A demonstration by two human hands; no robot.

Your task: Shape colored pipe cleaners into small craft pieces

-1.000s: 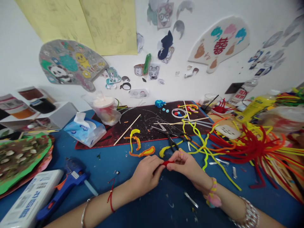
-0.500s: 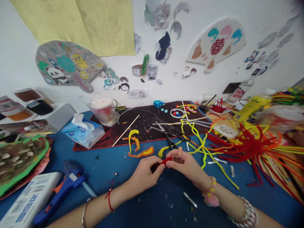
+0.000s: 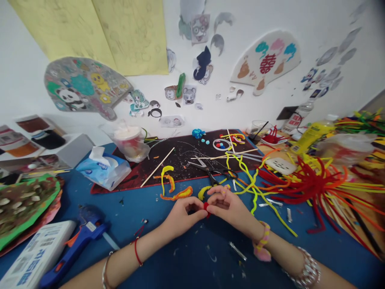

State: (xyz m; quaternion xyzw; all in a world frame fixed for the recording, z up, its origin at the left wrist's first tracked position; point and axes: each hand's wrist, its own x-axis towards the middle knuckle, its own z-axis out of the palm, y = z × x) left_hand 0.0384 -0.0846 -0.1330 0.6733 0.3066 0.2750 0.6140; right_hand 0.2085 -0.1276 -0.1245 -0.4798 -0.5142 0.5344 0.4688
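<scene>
Between my fingertips is a small red fuzzy piece [image 3: 206, 206], which looks like pipe cleaner; most of it is covered. My left hand [image 3: 184, 214] pinches it from the left with thumb and forefinger. From the right, my right hand [image 3: 230, 209] grips its other side with closed fingertips. Just beyond my hands lie a bent yellow fuzzy piece [image 3: 202, 193] and black-handled scissors [image 3: 213, 171]. To the left of these are yellow and orange curled pieces [image 3: 183, 193] on the blue table [image 3: 168, 257].
A blue glue gun [image 3: 87, 229] and a white box [image 3: 42, 253] lie at left, near a tissue pack [image 3: 104, 166]. Red pipe cleaners [image 3: 315, 182] and yellow strands [image 3: 255, 176] spread over the right. A drink cup [image 3: 129, 140] stands at the back on a dark mat [image 3: 177, 168].
My hands have drawn together around the red piece, so less of it shows. The whole view has shifted slightly.
</scene>
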